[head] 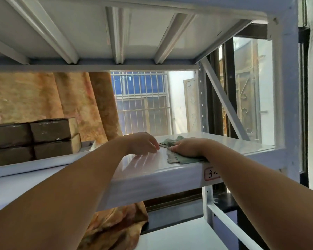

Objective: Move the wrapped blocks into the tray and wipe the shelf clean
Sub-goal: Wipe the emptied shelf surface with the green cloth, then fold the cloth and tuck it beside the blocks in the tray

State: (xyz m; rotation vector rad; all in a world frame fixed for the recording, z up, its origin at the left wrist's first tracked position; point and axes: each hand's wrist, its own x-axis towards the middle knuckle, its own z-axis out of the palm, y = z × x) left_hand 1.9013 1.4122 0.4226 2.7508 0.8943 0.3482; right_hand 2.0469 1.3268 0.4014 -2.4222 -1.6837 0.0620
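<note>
Head view: right hand [186, 147] presses cloth [176, 160]; shelf label [210, 174] reads "3".

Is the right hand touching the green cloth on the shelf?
Touching. The head view shows the right hand lying on the green cloth, which sticks out from under it on the shelf.

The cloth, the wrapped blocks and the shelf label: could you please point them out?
cloth [179, 159]: head view, its front edge.
wrapped blocks [50, 130]: head view, upper right block's face.
shelf label [211, 174]: head view, its handwritten figure.
</note>
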